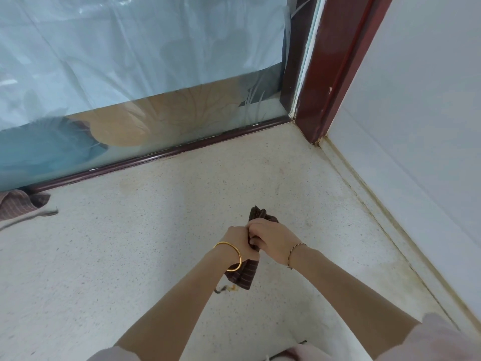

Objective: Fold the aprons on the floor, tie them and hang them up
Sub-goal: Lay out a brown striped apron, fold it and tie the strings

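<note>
Over the speckled floor (130, 256), head view, centre: one folded apron (243, 276), dark brown with thin pale stripes, gathered into a compact bundle and held above the floor by both hands. Left hand (237, 242): fingers curled round the middle of the bundle; gold bangle (230, 256) on the wrist. Right hand (270, 238): fingers curled over the upper part of the same bundle, touching the left hand; thin bracelet (294, 252) on the wrist. The bundle's top end shows above the knuckles and its lower end hangs below the left wrist, where a strap end (223, 289) dangles loose. Whether the bundle is tied cannot be told, as the hands cover its middle. Far left edge: second apron (15, 204), paler striped cloth, lying crumpled on the floor against the foot of the glass door (130, 74), with a strap trailing beside it; well apart from the hands. Glass door: frosted, with a leaf pattern, and a dark rail along its base. Upper right: red-brown door frame (325, 74), meeting a white wall (416, 100). Bottom edge: pale sleeves (442, 340) on both arms.
</note>
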Demonstrator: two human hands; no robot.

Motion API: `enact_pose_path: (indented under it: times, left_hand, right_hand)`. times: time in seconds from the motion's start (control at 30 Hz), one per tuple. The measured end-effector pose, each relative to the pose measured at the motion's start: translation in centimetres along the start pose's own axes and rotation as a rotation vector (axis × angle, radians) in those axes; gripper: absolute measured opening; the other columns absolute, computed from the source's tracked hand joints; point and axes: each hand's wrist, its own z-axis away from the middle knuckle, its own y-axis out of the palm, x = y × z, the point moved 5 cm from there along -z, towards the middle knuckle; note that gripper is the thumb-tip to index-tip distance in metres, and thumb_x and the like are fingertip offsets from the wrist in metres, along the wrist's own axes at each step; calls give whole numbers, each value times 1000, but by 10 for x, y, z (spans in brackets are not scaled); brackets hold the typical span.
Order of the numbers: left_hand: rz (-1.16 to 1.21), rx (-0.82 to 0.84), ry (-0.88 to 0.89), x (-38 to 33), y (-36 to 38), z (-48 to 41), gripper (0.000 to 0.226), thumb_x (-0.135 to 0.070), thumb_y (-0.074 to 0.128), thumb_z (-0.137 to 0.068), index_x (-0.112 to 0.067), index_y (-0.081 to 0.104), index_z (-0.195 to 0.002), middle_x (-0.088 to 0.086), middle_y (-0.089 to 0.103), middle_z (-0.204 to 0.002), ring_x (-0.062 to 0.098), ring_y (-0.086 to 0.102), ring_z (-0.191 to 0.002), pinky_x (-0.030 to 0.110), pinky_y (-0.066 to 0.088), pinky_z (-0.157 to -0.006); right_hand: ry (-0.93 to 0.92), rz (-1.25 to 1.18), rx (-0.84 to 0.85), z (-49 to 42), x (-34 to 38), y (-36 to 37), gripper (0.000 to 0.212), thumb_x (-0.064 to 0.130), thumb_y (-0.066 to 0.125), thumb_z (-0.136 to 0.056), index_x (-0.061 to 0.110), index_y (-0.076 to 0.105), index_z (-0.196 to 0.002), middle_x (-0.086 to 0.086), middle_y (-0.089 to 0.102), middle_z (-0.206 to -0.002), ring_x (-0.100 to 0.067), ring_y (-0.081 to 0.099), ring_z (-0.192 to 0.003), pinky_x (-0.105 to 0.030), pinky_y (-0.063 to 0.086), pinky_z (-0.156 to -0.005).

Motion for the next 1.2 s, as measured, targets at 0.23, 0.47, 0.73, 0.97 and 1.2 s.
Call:
enact_pose_path:
  times: [0.23,0.47,0.73,0.97,1.2]
  left_hand:
    - [13,145,-148,27,20,-1,34,-11,52,-90,-13,41,-59,0,43,-62,19,49,-75,26,39,-66]
    - [-62,39,-136,33,7,5,32,-25,48,-92,-10,56,-65,1,50,-64,18,51,-72,26,42,-67]
    - [473,-215,297,25,2,20,17,-26,65,-85,-13,74,-81,-6,62,-92,1,54,-88,15,42,-83]
    - [809,-416,277,24,-12,30,10,-11,64,-86,-7,72,-81,-3,66,-82,-1,56,-77,13,44,-74]
    - [1250,-288,9,25,-1,25,30,1,44,-89,-6,73,-93,7,72,-93,15,66,-86,21,53,-74]
  right_hand:
    - [-25,106,151,0,-7,43,20,14,44,-97,4,57,-107,-8,53,-117,-26,54,-107,-35,40,-92]
    - [-25,89,156,-4,-7,45,22,17,42,-99,4,57,-108,-8,54,-118,-25,53,-108,-30,37,-92]
    - [94,-198,-43,2,-19,24,21,19,56,-92,4,66,-102,-1,49,-124,-17,51,-103,-19,37,-87]
    - [242,-335,-230,9,-17,6,17,25,54,-93,11,61,-87,-1,52,-89,-20,56,-80,-29,49,-70]
    - [393,-660,-306,17,-16,6,21,22,67,-84,1,68,-85,-12,68,-81,-25,67,-74,-38,59,-65]
